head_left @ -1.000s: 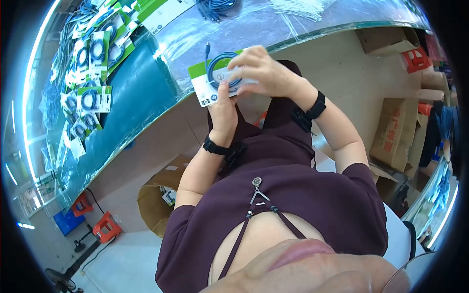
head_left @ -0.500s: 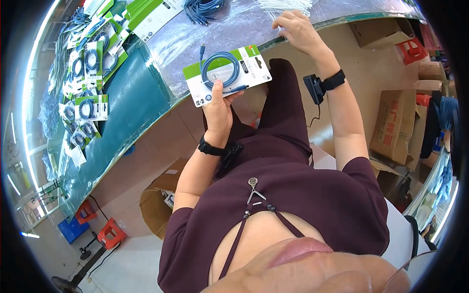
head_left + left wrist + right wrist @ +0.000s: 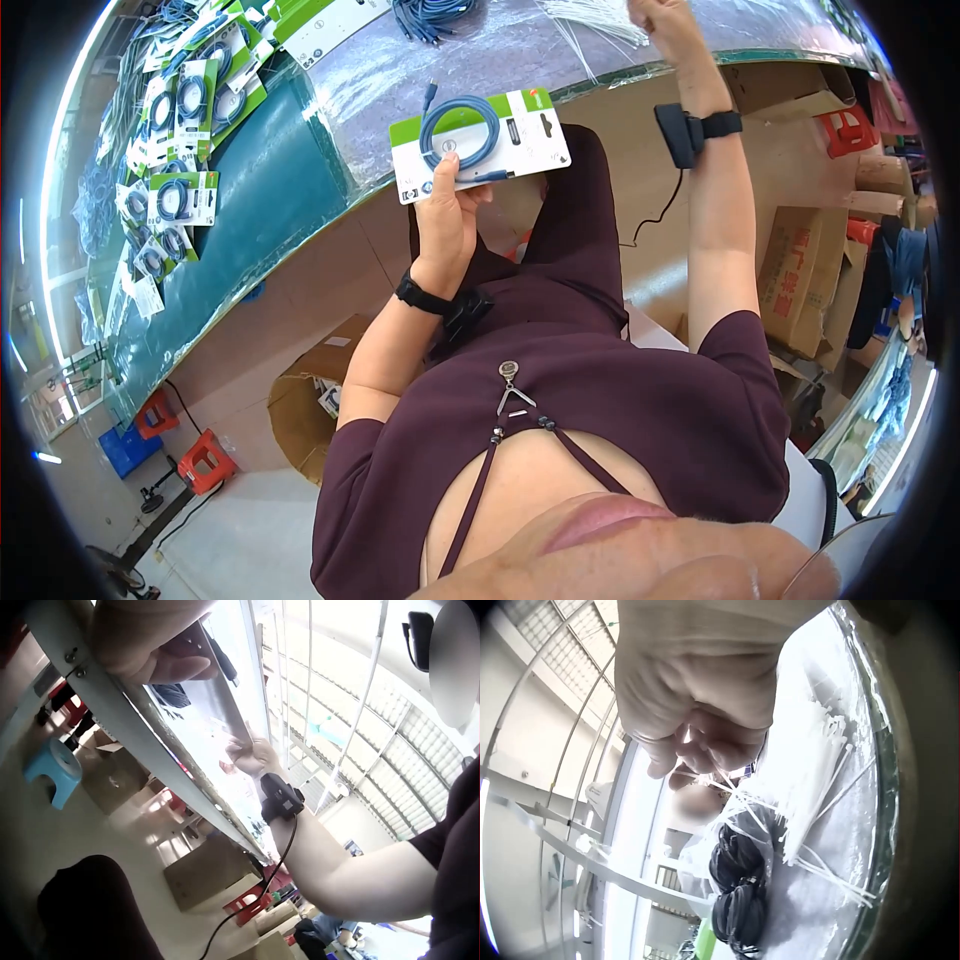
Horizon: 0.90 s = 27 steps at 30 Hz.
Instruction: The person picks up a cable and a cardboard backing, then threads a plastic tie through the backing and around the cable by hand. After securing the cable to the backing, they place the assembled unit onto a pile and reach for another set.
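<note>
A blue coiled cable (image 3: 493, 130) on a green-and-white card (image 3: 538, 150), at the teal-and-grey table's (image 3: 280, 170) near edge, is gripped by the left hand (image 3: 447, 215) alone, the right hand (image 3: 670, 25) having moved far right, curled round thin white plastic ties (image 3: 739, 796).

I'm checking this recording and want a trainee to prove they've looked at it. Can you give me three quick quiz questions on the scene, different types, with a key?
1. Open: What thin white items lie on the table beside the right hand?

2. True or false: The coiled cable on the green-and-white card is blue.

3. Multiple choice: In the head view, the left hand is
A) lying flat on the table
B) out of the picture
C) holding the card

Key:
1. Cable ties
2. True
3. C
</note>
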Available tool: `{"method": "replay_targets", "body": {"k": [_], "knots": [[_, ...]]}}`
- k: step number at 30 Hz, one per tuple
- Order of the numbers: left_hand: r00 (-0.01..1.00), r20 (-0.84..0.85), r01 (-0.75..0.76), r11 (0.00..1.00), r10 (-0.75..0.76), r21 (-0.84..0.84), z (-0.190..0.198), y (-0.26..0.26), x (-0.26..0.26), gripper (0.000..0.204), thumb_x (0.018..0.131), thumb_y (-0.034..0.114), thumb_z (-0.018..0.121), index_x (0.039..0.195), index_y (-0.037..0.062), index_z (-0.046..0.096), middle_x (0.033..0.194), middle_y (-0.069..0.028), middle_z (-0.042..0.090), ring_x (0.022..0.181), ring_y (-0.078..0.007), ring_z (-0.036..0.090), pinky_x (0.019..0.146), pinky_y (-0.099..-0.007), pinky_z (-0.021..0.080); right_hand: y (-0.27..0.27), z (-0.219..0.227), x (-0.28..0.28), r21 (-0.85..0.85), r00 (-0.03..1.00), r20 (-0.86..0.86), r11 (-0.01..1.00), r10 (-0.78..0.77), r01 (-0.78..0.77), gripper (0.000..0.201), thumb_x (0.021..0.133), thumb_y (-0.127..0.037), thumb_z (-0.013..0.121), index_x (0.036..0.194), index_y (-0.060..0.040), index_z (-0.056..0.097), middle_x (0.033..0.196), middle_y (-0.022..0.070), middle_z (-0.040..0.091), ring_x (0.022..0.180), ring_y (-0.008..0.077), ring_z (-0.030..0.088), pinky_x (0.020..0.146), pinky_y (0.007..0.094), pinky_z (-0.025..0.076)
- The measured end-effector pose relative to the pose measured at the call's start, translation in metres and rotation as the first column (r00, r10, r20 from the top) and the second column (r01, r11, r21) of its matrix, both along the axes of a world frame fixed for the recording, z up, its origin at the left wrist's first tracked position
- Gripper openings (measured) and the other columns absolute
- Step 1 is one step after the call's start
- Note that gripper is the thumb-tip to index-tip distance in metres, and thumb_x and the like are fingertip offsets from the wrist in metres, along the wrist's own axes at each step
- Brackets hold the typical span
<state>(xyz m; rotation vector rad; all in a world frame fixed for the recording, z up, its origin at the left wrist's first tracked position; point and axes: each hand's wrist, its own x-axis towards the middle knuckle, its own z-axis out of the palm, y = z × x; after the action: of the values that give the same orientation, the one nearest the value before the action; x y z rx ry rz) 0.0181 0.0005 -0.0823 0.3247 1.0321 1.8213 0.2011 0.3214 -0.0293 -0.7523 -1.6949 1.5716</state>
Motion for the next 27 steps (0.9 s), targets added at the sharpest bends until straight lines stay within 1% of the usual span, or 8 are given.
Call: {"method": "replay_targets", "body": {"k": [1, 3, 12, 18, 21, 24, 26, 27], "knots": [[0.998, 0.057, 0.002, 1.000, -0.003, 0.025, 0.002, 0.005, 0.000, 0.023, 0.094, 0.017, 0.050, 0.114, 0.0054, 0.052, 0.096, -0.0076, 0.064, 0.075, -0.0162, 0.064, 0.056, -0.0265, 0.049, 0.002, 0.000, 0.003, -0.106, 0.961, -0.277, 0.993, 0.018, -0.049, 0.007, 0.091, -0.014, 0.060, 0.089, -0.0075, 0.059, 0.082, 0.0017, 0.062, 0.059, 0.0077, 0.052, 0.051, 0.0212, 0.041], [0.986, 0.169, -0.006, 0.998, -0.005, 0.066, 0.007, 0.010, 0.000, 0.021, 0.094, 0.018, 0.051, 0.111, 0.0062, 0.053, 0.091, -0.0071, 0.065, 0.071, -0.0156, 0.063, 0.052, -0.0250, 0.044, 0.005, -0.008, 0.001, -0.141, 0.943, -0.332, 0.989, 0.003, -0.053, 0.008, 0.092, -0.015, 0.060, 0.090, -0.0074, 0.059, 0.082, 0.0023, 0.062, 0.059, 0.0078, 0.052, 0.050, 0.0208, 0.041], [0.980, 0.184, 0.064, 0.995, -0.077, 0.074, 0.017, 0.021, -0.003, 0.016, 0.093, 0.021, 0.053, 0.102, 0.0080, 0.054, 0.082, -0.0041, 0.061, 0.057, -0.0119, 0.051, 0.049, -0.0241, 0.036, 0.002, -0.017, -0.005, -0.125, 0.940, -0.332, 0.992, -0.074, 0.034, 0.008, 0.094, -0.016, 0.057, 0.097, -0.0080, 0.058, 0.083, 0.0037, 0.062, 0.061, 0.0085, 0.053, 0.052, 0.0210, 0.043], [0.954, 0.285, 0.064, 0.990, -0.099, 0.129, 0.024, 0.028, -0.004, 0.014, 0.092, 0.020, 0.053, 0.099, 0.0083, 0.053, 0.079, -0.0024, 0.057, 0.053, -0.0100, 0.042, 0.047, -0.0237, 0.032, -0.030, 0.024, 0.018, 0.143, 0.741, -0.655, 0.987, 0.145, -0.067, 0.009, 0.095, -0.016, 0.056, 0.100, -0.0090, 0.057, 0.083, 0.0043, 0.062, 0.063, 0.0084, 0.053, 0.054, 0.0211, 0.044], [0.901, 0.410, 0.072, 0.982, -0.140, 0.177, 0.030, 0.034, -0.007, 0.014, 0.092, 0.020, 0.054, 0.098, 0.0078, 0.053, 0.078, -0.0023, 0.056, 0.054, -0.0101, 0.042, 0.047, -0.0237, 0.032, -0.081, 0.027, 0.012, 0.076, 0.926, -0.374, 0.997, 0.059, -0.033, 0.008, 0.087, -0.006, 0.059, 0.093, -0.0075, 0.062, 0.083, 0.0033, 0.061, 0.071, 0.0113, 0.055, 0.063, 0.0230, 0.045], [0.779, 0.584, 0.086, 0.962, -0.228, 0.261, 0.032, 0.039, -0.008, 0.013, 0.091, 0.019, 0.055, 0.096, 0.0071, 0.052, 0.078, -0.0024, 0.055, 0.056, -0.0103, 0.042, 0.047, -0.0237, 0.032, -0.140, 0.014, -0.005, 0.001, 0.984, -0.177, 1.000, 0.027, -0.028, 0.012, 0.081, 0.001, 0.062, 0.089, -0.0065, 0.065, 0.083, 0.0026, 0.061, 0.076, 0.0133, 0.057, 0.070, 0.0243, 0.045], [0.591, 0.747, 0.080, 0.943, -0.305, 0.322, 0.034, 0.044, -0.007, 0.017, 0.089, 0.019, 0.057, 0.094, 0.0042, 0.051, 0.076, -0.0025, 0.053, 0.056, -0.0099, 0.042, 0.047, -0.0231, 0.032, -0.173, 0.003, -0.016, 0.321, 0.992, 0.111, 0.947, -0.063, 0.024, 0.016, 0.080, 0.004, 0.061, 0.091, -0.0059, 0.066, 0.081, 0.0049, 0.062, 0.071, 0.0147, 0.058, 0.065, 0.0247, 0.046], [0.477, 0.809, 0.072, 0.933, -0.343, 0.353, 0.036, 0.045, -0.008, 0.018, 0.089, 0.019, 0.058, 0.093, 0.0027, 0.051, 0.075, -0.0025, 0.051, 0.057, -0.0097, 0.042, 0.046, -0.0228, 0.032, -0.181, 0.002, -0.021, 0.311, 0.993, 0.102, 0.950, -0.066, 0.031, 0.016, 0.080, 0.004, 0.061, 0.091, -0.0059, 0.066, 0.081, 0.0049, 0.062, 0.071, 0.0147, 0.058, 0.065, 0.0247, 0.046]]}}
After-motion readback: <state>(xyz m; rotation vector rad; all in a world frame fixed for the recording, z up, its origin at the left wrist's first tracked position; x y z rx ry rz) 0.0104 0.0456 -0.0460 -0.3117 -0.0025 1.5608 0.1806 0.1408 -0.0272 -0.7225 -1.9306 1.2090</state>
